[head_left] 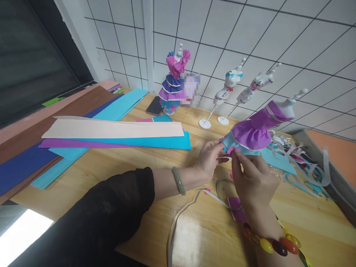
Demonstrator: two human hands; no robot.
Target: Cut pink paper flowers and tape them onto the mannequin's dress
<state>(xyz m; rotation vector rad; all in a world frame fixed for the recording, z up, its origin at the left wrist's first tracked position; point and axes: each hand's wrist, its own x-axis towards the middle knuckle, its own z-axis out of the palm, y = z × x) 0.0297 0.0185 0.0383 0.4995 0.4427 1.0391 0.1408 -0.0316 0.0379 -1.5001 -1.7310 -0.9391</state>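
Note:
A small mannequin (286, 109) leans to the right, wearing a purple strapless dress (251, 135) with a gathered peplum. Below the peplum a light blue skirt layer (246, 149) shows. My left hand (208, 157) is closed on the left end of this skirt's hem, thumb on top. With thumb and index finger, my right hand (254, 180) pinches a pink paper flower (233, 150) against the hem. The fingers partly cover the flower. Beneath my hands lie a folded purple paper piece (236, 208) and a thin white strip (217, 197).
Long crepe paper sheets (116, 128) are stacked at left. A dressed mannequin (174, 83) and a phone (154, 106) stand near the wall, beside two slimmer mannequins (229, 87). Ribbon scraps (308, 157) pile up at right by a grey-edged bin (325, 167). A grey cord (178, 218) crosses the table.

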